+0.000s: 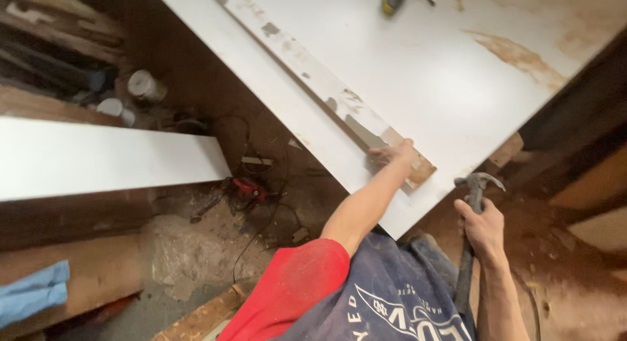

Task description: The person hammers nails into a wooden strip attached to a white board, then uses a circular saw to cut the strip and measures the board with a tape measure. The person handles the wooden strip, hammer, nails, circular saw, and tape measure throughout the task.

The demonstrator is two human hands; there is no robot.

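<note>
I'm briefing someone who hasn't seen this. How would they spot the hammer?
Start at the big white board and go to its near corner. Just right of it, the right hand holds the hammer: dark handle, grey metal claw head, the only tool in hand.

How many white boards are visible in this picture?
2. A large white board lies under the left hand; a narrower white board lies at the left. Others may be hidden.

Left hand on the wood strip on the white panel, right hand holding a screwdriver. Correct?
Not quite. The head view shows the right hand holding a claw hammer, not a screwdriver. The left hand does rest on the wood strip on the white panel.
</note>
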